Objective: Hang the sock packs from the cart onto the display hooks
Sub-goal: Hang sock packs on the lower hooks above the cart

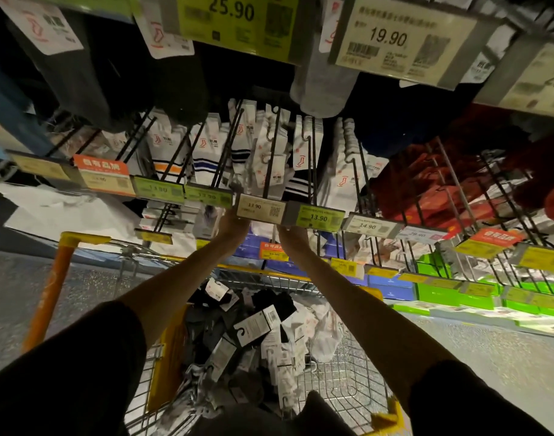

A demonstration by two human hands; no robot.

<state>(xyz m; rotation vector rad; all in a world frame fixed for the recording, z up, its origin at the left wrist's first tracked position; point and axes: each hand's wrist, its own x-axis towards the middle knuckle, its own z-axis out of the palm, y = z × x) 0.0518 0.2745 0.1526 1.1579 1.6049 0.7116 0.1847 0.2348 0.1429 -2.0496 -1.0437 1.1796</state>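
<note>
So the sock packs (253, 325) are mostly heaped loose in the cart (170, 344) at the bottom middle of the frame, dark ones and white ones all jumbled, card headers pointing every which way; plenty left to hang by the look of it.

Both arms are stretched up and away from the cart toward the middle row of display hooks (271, 158); the left hand (234, 222) is tucked right under the white 13.90 price tag (260, 208) and the right hand (292, 236) sits just beside it under the green 13.90 tag (318, 217). The tags cover the fingers, so I honestly can't tell whether either hand is gripping a pack or just open against the rail; could be a pack pinched in there, but I wouldn't swear to it.

If it's the threading step, my take: find the hole in the card header first, line it up with the hook tip behind the tag, keep the printed side facing out like the white striped packs (203, 146) hanging further back, then slide it along; one hand steadies the hook, the other feeds the pack.

Green boxes (439, 291) sit on the lower shelf at the right, nothing to do with this.
</note>
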